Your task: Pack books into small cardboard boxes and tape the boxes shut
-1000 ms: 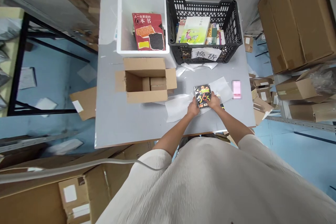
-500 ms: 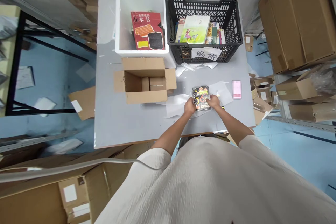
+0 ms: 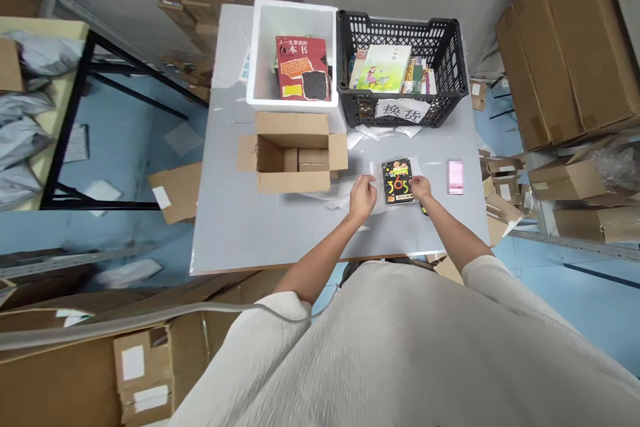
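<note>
A small black book (image 3: 399, 182) with a large colourful "365" on its cover lies face up on thin white wrapping sheets (image 3: 340, 193). My right hand (image 3: 421, 188) pinches its right edge with thumb and fingertips. To the left of the book, a short gap away, is my left hand (image 3: 363, 197). Its fingers are curled in and pressed together; whether thin film is between them I cannot make out. A bit of something yellow (image 3: 425, 211) shows below my right hand.
An open cardboard box (image 3: 294, 183) stands to the left. Behind it are a white foam box (image 3: 293, 105) holding a red book (image 3: 303, 68) and a black crate (image 3: 404, 110) of books. A phone (image 3: 455, 177) lies right. Cartons (image 3: 565, 47) are stacked beyond the table.
My left hand has come off the book and moved left. My right hand stays at its right edge. The cover looks less shiny and its "365" is now uncovered. The view has shifted slightly.
</note>
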Demonstrator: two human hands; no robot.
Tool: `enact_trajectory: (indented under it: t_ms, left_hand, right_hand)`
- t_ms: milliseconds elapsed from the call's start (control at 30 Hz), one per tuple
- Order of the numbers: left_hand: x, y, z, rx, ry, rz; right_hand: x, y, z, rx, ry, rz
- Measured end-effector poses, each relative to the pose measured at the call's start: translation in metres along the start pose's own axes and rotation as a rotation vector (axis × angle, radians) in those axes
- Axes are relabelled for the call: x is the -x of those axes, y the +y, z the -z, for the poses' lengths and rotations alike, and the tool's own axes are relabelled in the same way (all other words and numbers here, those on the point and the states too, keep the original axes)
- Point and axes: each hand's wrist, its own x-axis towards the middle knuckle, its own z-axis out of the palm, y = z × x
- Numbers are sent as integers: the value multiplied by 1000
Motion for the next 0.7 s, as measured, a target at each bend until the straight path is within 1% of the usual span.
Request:
enact_trajectory:
  t_ms: [100,167,200,233,333,400,433,467,500,567,633,700]
  left_hand:
    - [-4,13,7,93,99,-63]
    - [-7,20,10,167,138,-94]
    - [-8,22,10,206,147,-106]
    - [-10,24,11,243,149,-115]
    - [-12,24,13,328,132,-115]
    - [-13,21,14,362,113,-91]
    - [-14,19,15,371,104,-73]
    - [-14,17,17,373,93,-52]
    - [-14,15,19,365,78,-34]
    - [-14,13,26,300,42,-30]
    - [-13,14,37,159,21,-76]
    - [-12,16,50,-15,9,-154]
  right_hand:
    - [6,-4,2,-57,18,-109]
    - [14,-13,1,-103,79,-60]
    - [19,-20,0,-148,93,-5]
    - [25,-27,-2,-215,73,65]
    - [42,-50,-5,-461,-191,286]
    - [54,-64,-7,-532,-347,412]
    - [58,-70,-8,-533,-394,461]
    - [62,-74,-9,-516,-414,498]
    - [66,-78,-9,-484,-409,521]
    - [70,-83,-10,-397,-336,531]
    - [71,-86,-8,-292,-221,532]
    - [72,-89,-5,-186,-106,570]
